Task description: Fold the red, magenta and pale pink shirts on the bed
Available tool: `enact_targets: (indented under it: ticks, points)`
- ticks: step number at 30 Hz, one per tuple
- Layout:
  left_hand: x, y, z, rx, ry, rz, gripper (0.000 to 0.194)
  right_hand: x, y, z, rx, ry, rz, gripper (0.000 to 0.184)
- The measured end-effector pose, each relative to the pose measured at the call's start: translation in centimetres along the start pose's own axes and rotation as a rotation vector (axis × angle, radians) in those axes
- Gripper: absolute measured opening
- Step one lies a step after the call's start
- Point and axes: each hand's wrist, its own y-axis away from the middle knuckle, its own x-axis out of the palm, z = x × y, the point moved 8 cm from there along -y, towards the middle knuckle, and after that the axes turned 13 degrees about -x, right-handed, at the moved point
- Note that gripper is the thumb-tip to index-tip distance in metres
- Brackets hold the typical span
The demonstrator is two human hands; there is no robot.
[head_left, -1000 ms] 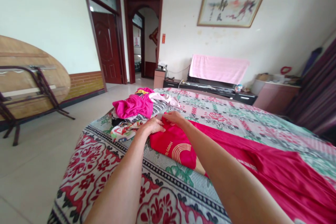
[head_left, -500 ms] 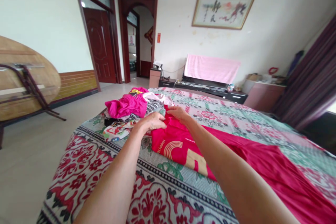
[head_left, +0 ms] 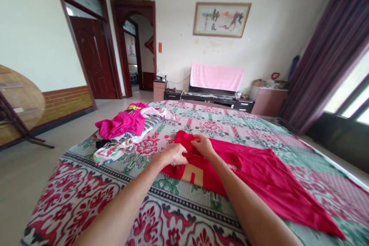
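Observation:
A red garment [head_left: 253, 173] with a gold print lies spread across the patterned bedspread [head_left: 86, 203]. My left hand [head_left: 173, 154] and my right hand [head_left: 203, 146] meet at its left end, fingers curled and pinching the red cloth close together. A fold of the cloth stands up just beyond my fingers. The rest of the garment stretches away to the right in a long point.
A heap of clothes [head_left: 127, 127], magenta on top, sits at the bed's far left corner. A folded round table [head_left: 17, 103] leans on the left wall. Beyond the bed are a low cabinet with a pink towel [head_left: 216, 77], doorways and purple curtains [head_left: 325, 54].
Both hands have pulled the garment's left end toward me and to the right, away from the clothes heap. The view has swung right, showing the curtains and window.

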Motion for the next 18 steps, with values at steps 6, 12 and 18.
enact_targets:
  ticks: [6,12,18]
  points:
    - [0.3,0.3,-0.8,-0.006,0.002,0.022,0.008,-0.5,1.1,0.7,-0.036,0.059,-0.078,0.036]
    - [0.3,0.3,-1.9,0.018,0.104,-0.016,0.01,-1.3,0.6,2.1,-0.172,0.064,-0.143,0.031]
    - [2.0,-0.4,-1.6,0.038,0.207,0.053,0.009,-1.7,0.7,2.4,-0.211,0.158,-0.105,0.032]
